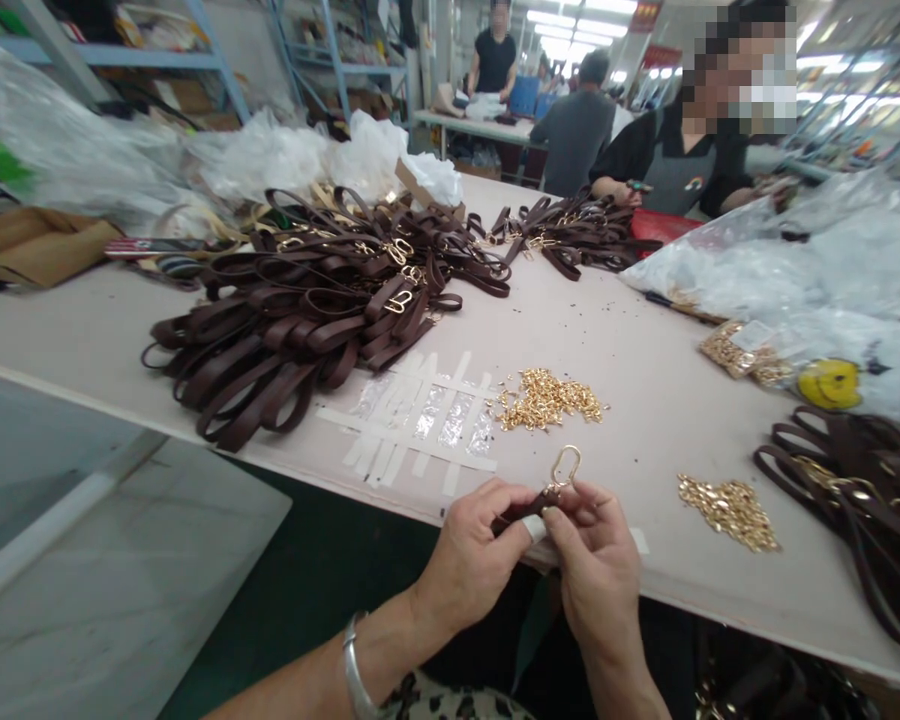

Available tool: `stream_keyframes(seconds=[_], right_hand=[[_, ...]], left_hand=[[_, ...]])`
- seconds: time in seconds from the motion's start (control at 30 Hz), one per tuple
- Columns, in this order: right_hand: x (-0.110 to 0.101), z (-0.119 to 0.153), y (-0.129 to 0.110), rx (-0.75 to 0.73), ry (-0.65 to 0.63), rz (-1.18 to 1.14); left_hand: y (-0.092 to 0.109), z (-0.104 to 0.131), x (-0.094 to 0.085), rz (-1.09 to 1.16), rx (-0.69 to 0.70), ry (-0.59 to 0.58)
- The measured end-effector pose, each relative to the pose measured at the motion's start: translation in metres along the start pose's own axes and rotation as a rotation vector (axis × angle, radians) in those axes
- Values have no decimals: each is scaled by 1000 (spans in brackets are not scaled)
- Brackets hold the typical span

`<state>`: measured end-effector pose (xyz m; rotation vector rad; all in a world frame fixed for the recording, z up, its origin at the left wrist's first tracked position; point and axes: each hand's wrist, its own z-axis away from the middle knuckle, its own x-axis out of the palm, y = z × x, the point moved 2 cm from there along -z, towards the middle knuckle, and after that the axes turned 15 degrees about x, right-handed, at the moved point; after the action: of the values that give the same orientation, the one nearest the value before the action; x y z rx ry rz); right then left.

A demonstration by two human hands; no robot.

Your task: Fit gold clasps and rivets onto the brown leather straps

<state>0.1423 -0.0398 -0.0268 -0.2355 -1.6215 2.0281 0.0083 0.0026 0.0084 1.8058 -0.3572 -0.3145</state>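
Pinching leathery strap [543, 503] with oval clasp [555, 465]

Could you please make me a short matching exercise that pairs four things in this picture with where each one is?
1. gold clip
2. silver bracelet
3. yellow smiley
4. pale tape strips

A. on crumpled plastic, right side
B. stuck to the table
C. at the fingers of the left hand and right hand
D. around the left wrist

Pairs: 1-C, 2-D, 3-A, 4-B
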Motion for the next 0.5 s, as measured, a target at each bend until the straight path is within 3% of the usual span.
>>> stream_keyframes(seconds=[0.13,0.23,0.5], right_hand=[[-4,2,3,86,-29,-70],[-6,8,3,105,-45,-108],[4,35,5,60,-115,100]], left_hand=[[-5,-1,3,270,-151,-10],[-4,0,4,325,-216,-20],[18,3,-1,-134,24,-107]])
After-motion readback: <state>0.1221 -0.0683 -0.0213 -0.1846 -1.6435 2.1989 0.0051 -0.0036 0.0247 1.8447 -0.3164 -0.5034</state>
